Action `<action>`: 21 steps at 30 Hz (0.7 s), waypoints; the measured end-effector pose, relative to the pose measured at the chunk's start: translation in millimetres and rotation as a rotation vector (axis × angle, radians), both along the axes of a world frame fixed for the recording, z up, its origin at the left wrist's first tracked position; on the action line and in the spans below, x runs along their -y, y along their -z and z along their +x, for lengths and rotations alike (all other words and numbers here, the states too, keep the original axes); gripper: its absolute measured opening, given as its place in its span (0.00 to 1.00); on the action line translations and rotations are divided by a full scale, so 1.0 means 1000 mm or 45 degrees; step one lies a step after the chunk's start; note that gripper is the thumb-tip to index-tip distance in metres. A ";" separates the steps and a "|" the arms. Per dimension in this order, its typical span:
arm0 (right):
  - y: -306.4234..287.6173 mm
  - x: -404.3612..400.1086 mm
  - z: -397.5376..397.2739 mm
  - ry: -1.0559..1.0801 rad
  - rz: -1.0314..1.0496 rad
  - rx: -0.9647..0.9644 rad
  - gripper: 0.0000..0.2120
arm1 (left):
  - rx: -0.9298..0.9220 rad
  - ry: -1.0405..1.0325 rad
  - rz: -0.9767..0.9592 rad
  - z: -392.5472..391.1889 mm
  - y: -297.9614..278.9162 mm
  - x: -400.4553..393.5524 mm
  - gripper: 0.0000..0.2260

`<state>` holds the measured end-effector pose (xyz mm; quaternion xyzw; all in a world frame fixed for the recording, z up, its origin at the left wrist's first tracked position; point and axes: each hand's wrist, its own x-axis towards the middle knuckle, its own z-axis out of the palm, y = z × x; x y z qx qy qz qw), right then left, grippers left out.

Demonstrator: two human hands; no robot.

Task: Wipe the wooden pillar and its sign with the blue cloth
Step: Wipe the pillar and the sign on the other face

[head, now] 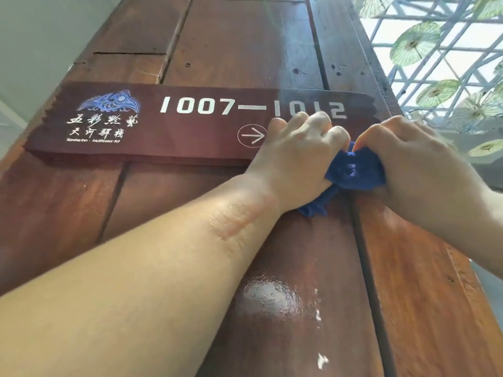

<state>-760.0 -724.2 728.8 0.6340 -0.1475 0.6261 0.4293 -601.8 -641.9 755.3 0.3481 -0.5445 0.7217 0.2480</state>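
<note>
The wooden pillar [234,44] of dark reddish planks fills the view, seen from below. A dark red sign [152,123] is fixed across it, with white numbers "1007—1012", an arrow in a circle and a blue fish emblem. The blue cloth [353,170] is bunched up at the sign's right end. My left hand [296,156] grips the cloth's left side, fingers curled over the sign's lower right part. My right hand [416,164] grips the cloth's right side at the pillar's right plank. A corner of the cloth hangs below my left wrist.
A pale wall [35,42] lies to the left of the pillar. To the right, a white lattice roof [446,63] carries several green paper umbrellas. A glossy wet-looking patch [272,295] and white flecks mark the plank below my hands.
</note>
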 end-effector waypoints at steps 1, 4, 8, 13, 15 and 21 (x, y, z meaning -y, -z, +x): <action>0.000 -0.008 0.012 0.010 -0.022 -0.017 0.17 | 0.019 0.042 -0.032 0.013 0.002 -0.012 0.15; -0.002 -0.034 0.053 0.020 -0.095 -0.037 0.19 | -0.031 0.012 -0.047 0.056 0.005 -0.045 0.15; -0.006 -0.080 0.120 -0.014 -0.158 -0.056 0.20 | -0.065 -0.006 -0.063 0.123 0.011 -0.094 0.17; -0.008 -0.134 0.205 -0.079 -0.221 -0.046 0.17 | -0.144 -0.033 -0.148 0.207 0.018 -0.148 0.15; -0.010 -0.149 0.236 -0.077 -0.229 -0.062 0.18 | -0.165 -0.015 -0.148 0.238 0.018 -0.168 0.14; -0.009 -0.161 0.248 -0.061 -0.170 -0.046 0.19 | -0.092 0.075 -0.083 0.265 0.015 -0.181 0.14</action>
